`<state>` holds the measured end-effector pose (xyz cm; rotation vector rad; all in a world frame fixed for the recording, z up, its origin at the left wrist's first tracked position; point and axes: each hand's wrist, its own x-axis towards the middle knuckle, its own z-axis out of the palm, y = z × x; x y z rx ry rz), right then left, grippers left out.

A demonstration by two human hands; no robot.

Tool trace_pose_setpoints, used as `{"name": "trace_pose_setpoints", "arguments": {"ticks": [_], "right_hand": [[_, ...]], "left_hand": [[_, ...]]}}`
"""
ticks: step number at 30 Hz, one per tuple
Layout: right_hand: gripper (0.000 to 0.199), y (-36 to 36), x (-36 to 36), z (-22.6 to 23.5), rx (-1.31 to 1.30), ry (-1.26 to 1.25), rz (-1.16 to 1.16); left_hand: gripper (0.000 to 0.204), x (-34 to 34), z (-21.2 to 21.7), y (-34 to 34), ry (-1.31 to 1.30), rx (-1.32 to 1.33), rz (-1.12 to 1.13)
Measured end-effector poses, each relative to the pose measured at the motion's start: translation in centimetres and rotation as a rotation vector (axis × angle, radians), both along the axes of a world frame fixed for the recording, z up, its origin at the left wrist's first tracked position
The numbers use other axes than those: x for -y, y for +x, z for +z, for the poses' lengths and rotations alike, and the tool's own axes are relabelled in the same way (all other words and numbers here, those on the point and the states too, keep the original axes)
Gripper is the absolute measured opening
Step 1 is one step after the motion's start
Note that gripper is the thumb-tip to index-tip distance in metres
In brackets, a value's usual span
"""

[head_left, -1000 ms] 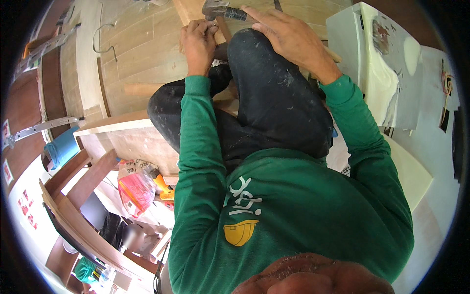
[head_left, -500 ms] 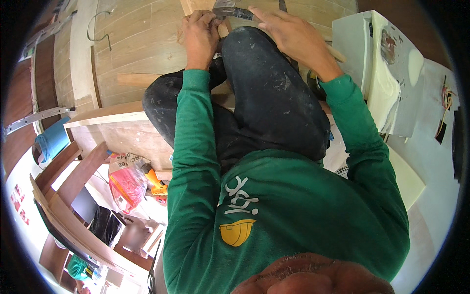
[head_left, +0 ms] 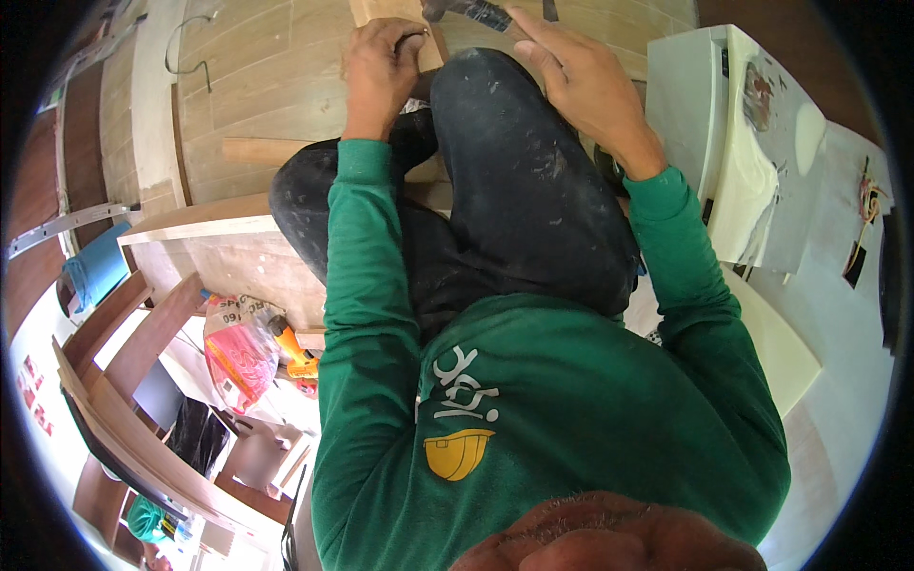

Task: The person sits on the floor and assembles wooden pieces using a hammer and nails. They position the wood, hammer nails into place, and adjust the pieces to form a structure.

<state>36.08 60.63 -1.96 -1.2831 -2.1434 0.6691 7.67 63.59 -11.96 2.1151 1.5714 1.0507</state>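
My right hand (head_left: 595, 95) is closed round the handle of a hammer (head_left: 483, 13), which has dark wrapping near its head. The hammer head is at the top edge of the view, just right of my left hand. With its thumb and fingers pinched together, my left hand (head_left: 376, 76) rests at a light wooden piece (head_left: 438, 48) on the floor. Whatever sits between those fingertips is too small to make out. My bent knees in dark trousers (head_left: 505, 124) lie between my forearms.
Left of my knee are a wooden strip (head_left: 257, 150) and a wooden panel edge (head_left: 205, 217). An orange power tool (head_left: 293, 347) lies beside a red and brown bag (head_left: 238, 352). A white cabinet (head_left: 685, 105) stands at the right. A bent wire (head_left: 202, 67) is on the floor.
The hammer head has moved up, away from my left hand. My right hand has drawn back slightly to the right. My left hand has shifted a little left and still pinches.
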Motion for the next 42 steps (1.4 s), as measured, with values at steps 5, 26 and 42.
{"name": "trace_pose_setpoints", "arguments": {"ticks": [5, 26, 42], "right_hand": [[0.045, 2.1, 1.4, 0.5, -0.088, -0.017, -0.146], [0.042, 7.4, 5.2, -3.0, -0.211, 0.046, -0.284], [0.045, 7.7, 7.4, -4.4, -0.218, -0.01, -0.297]], "left_hand": [[0.027, 2.0, 1.4, 0.8, 0.099, -0.372, 0.048], [0.056, 4.1, -1.7, 2.6, 0.076, -0.14, 0.15], [0.053, 3.2, -3.1, 5.2, 0.108, -0.295, 0.347]]}}
